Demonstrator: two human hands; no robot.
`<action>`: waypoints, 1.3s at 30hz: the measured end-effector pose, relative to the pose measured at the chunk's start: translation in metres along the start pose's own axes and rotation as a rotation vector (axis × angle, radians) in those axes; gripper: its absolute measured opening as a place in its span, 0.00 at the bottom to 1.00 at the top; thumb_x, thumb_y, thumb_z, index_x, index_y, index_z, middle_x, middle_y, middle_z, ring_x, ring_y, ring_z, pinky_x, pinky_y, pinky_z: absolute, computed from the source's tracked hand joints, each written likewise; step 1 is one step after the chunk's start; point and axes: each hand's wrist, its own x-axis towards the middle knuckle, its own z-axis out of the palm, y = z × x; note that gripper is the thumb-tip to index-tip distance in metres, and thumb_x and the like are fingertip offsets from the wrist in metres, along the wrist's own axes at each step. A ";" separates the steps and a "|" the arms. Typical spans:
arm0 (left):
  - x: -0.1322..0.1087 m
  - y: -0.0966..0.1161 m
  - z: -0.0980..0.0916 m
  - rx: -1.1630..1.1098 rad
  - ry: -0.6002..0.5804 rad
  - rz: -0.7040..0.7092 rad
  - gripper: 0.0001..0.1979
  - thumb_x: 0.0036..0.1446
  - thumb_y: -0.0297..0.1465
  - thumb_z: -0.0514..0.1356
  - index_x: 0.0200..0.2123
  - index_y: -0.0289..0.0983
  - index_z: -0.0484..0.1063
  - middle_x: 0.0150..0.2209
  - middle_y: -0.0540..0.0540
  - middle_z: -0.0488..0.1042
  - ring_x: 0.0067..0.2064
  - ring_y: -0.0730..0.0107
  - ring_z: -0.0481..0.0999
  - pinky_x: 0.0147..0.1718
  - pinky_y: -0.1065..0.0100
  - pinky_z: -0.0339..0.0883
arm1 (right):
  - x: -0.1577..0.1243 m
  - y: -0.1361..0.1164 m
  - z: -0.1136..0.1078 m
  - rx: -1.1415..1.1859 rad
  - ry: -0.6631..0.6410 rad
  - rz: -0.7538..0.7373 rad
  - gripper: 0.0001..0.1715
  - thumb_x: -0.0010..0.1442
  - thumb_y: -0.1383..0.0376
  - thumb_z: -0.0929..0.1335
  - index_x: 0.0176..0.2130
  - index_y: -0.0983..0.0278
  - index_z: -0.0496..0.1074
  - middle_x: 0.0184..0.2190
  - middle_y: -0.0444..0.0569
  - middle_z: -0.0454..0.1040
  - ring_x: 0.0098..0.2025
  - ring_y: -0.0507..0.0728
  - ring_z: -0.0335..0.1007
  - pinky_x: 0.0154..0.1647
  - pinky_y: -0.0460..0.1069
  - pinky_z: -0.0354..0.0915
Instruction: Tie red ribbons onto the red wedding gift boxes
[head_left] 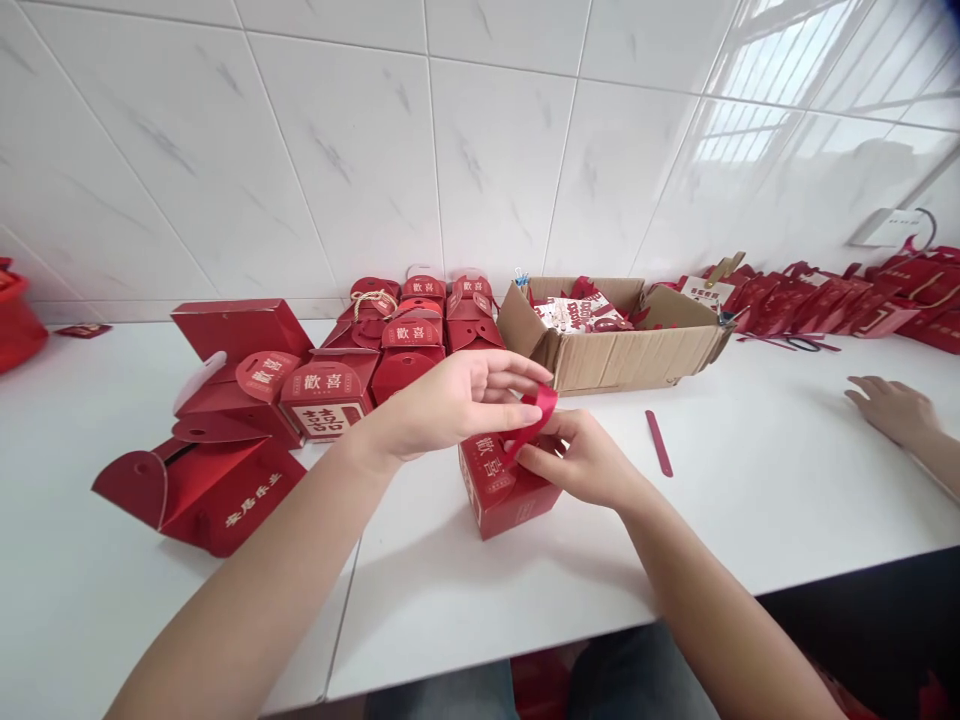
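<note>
A small red gift box [517, 505] with gold lettering stands on the white table in front of me. Above its lid a red ribbon [537, 412] rises in a loop. My left hand [469, 400] pinches the upper part of this ribbon between thumb and fingers. Low at the lid, my right hand [589, 458] is closed on the ribbon where it meets the box; its fingertips are partly hidden. To the left, several more red boxes [322, 385] stand grouped, and one box with raised flaps [225, 500] lies nearest me.
Against the tiled wall stands an open cardboard box [630, 362] filled with red and white items. A flat red strip [658, 443] lies on the white table [720, 490]. Red bags [825, 300] line the back right. Another person's hand [896, 412] rests at the right.
</note>
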 end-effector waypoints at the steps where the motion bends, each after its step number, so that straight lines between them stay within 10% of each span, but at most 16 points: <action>1: 0.003 -0.003 0.001 -0.052 0.010 0.022 0.22 0.54 0.30 0.62 0.53 0.39 0.64 0.50 0.41 0.71 0.49 0.61 0.73 0.46 0.61 0.68 | 0.000 0.000 0.001 0.004 0.010 0.037 0.13 0.56 0.63 0.67 0.24 0.67 0.70 0.18 0.42 0.65 0.21 0.48 0.52 0.20 0.43 0.50; 8: 0.006 -0.013 -0.014 0.146 0.253 0.035 0.17 0.52 0.36 0.63 0.43 0.36 0.67 0.43 0.43 0.71 0.47 0.64 0.71 0.46 0.62 0.66 | 0.006 0.005 0.006 0.097 0.073 0.133 0.17 0.59 0.58 0.66 0.26 0.66 0.73 0.24 0.46 0.72 0.25 0.52 0.64 0.24 0.44 0.56; 21: 0.000 -0.013 -0.022 0.456 -0.026 -0.109 0.05 0.50 0.30 0.61 0.30 0.36 0.67 0.33 0.50 0.72 0.36 0.70 0.73 0.35 0.69 0.67 | 0.003 0.013 0.016 0.224 0.234 0.063 0.21 0.56 0.57 0.71 0.40 0.60 0.56 0.25 0.41 0.74 0.19 0.50 0.58 0.20 0.43 0.52; 39: 0.007 -0.022 -0.018 0.713 -0.030 -0.156 0.10 0.52 0.38 0.59 0.33 0.40 0.75 0.35 0.50 0.75 0.36 0.67 0.72 0.30 0.70 0.61 | 0.002 0.011 0.015 -0.082 0.336 -0.095 0.03 0.58 0.64 0.69 0.35 0.61 0.74 0.27 0.44 0.75 0.26 0.51 0.66 0.25 0.45 0.59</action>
